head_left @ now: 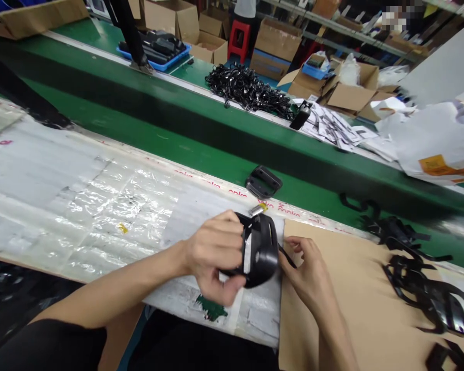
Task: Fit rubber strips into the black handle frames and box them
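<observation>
My left hand [216,252] is closed around a rounded black plastic housing [266,252] with a slot along its side, held above the white bench top. At its right side, my right hand [303,268] pinches a thin black strip [287,256] between thumb and fingers. Whether the strip joins the housing I cannot tell. Just behind the housing lies a small silver cylinder with yellow tape [258,208]. Farther back, a black frame-like plastic part [263,181] rests at the edge of the green belt.
Brown cardboard [348,288] covers the bench on the right, with several black strapped parts [429,293] on it. Beyond the green conveyor [170,141] are a heap of black cables [247,87], paper leaflets [328,123] and a blue tray [162,59]. A black post [127,33] rises there.
</observation>
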Tool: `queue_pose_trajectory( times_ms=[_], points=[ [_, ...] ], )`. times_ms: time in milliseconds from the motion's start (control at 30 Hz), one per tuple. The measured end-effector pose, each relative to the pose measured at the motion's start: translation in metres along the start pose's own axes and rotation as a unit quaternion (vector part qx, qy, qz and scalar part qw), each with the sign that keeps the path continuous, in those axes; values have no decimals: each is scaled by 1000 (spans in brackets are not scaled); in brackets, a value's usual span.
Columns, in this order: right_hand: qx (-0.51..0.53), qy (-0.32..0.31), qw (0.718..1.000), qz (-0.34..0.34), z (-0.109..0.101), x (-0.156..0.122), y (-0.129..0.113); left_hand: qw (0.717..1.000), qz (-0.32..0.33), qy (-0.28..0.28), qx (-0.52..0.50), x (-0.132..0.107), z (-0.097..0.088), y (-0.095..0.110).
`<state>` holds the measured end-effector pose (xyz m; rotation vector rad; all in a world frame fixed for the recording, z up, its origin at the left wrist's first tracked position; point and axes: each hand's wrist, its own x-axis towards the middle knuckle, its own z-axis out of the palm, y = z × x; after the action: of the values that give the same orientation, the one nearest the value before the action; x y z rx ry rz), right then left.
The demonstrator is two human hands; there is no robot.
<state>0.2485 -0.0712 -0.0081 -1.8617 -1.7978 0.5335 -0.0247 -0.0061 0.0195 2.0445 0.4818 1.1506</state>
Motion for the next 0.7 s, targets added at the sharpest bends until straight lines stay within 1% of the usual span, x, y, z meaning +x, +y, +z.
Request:
queue_pose_trajectory(
  times_ms=[100, 133, 200, 267, 300, 367, 400, 433, 467, 533, 567, 600, 633, 667, 700],
  points=[
    [-28, -38, 999, 22, 5, -3, 12, 995, 24, -83, 44, -5, 10, 9],
    [-33, -46, 998, 22, 6, -3, 14, 994, 29, -99, 45, -6, 12, 11],
    [-31, -48, 998, 21, 6, -5, 15, 992, 40, -112, 36, -6, 13, 15],
    [-16, -36, 999, 29, 4, -7, 12, 994, 36, -98, 23, -5, 12, 17],
    [-3, -32, 999, 35, 2, -8, 10, 997, 28, -78, 13, -5, 11, 17],
    [43, -45, 995, 72, -1, -12, 5, 1000, -17, -9, -23, -4, 11, 12],
    [82, -66, 989, 102, -3, -14, 2, 996, -58, 32, -51, -3, 11, 8],
    [129, -91, 978, 135, -6, -17, 0, 987, -110, 74, -88, -2, 11, 1],
    [177, -112, 963, 167, -8, -21, -2, 971, -170, 107, -131, 0, 11, -7],
    [255, -137, 933, 215, -14, -30, -5, 918, -282, 159, -228, 5, 11, -25],
    [281, -145, 921, 228, -17, -35, -6, 889, -320, 177, -275, 8, 11, -34],
    [299, -154, 912, 237, -20, -41, -6, 862, -347, 199, -311, 11, 12, -42],
    [312, -166, 903, 243, -22, -46, -6, 841, -367, 211, -336, 14, 12, -48],
    [321, -182, 896, 247, -24, -52, -5, 826, -381, 221, -351, 16, 12, -53],
    [328, -194, 891, 249, -24, -58, -5, 816, -391, 228, -359, 18, 12, -56]
  ],
)
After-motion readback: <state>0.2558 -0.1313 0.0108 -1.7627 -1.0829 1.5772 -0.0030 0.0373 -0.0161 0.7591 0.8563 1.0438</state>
